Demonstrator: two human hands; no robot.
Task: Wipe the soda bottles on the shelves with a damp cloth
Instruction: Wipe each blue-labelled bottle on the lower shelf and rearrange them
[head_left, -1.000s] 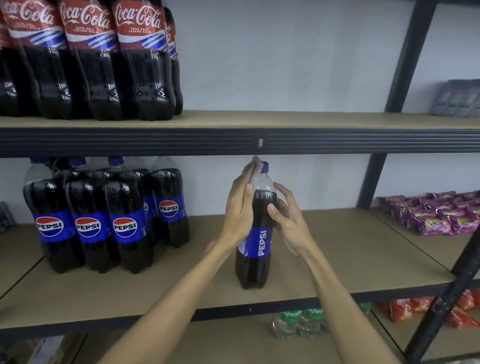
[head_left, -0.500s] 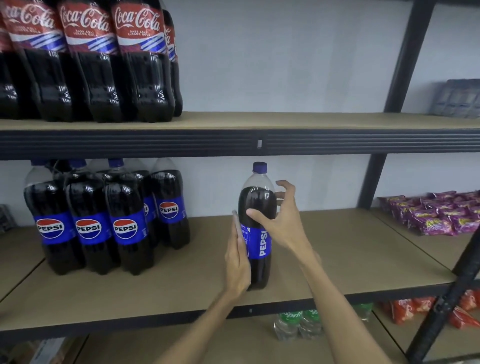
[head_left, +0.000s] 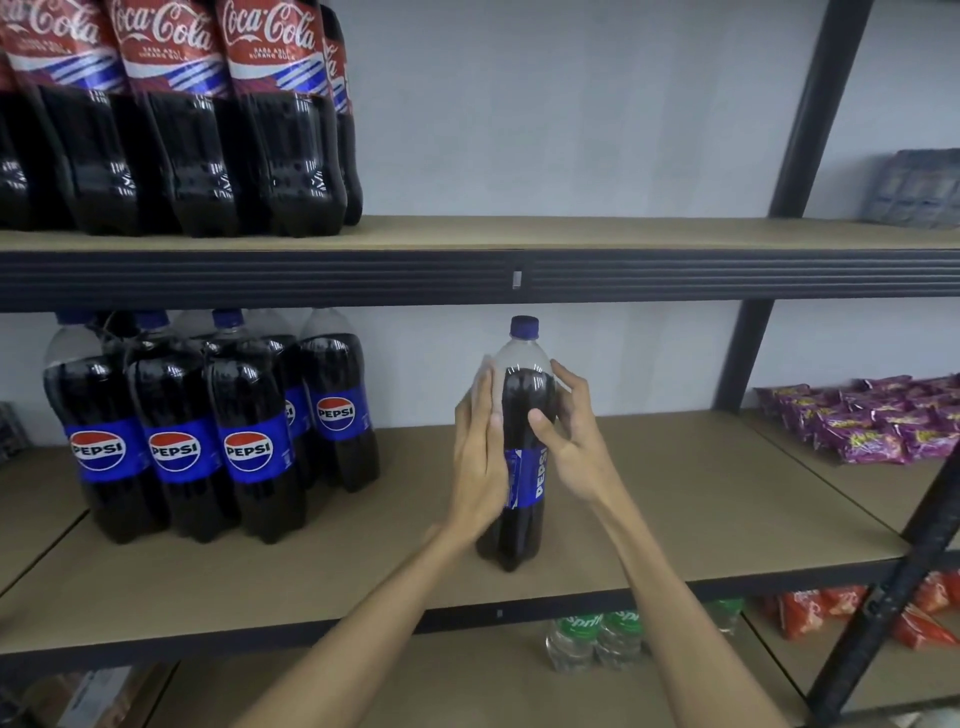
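Left hand (head_left: 478, 452), flat (cloth (head_left: 487, 364) possibly beneath), has slid back up the bottle (head_left: 527, 478). Right hand (head_left: 571, 441) grips it; wiping continues.

The bottle (head_left: 524, 387) I grip is glossy, smooth clear plastic. The shelf board (head_left: 727, 493) looks matt, like pressed wood; the beam (head_left: 675, 278) above is dark ribbed metal.

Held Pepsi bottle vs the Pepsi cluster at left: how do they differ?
The held bottle stands alone, left hand and right hand on it; the cluster is packed tight, untouched. The held bottle's label shows PEPSI vertically; the cluster's labels show round logos frontward. Both upright, blue-capped, dark cola.
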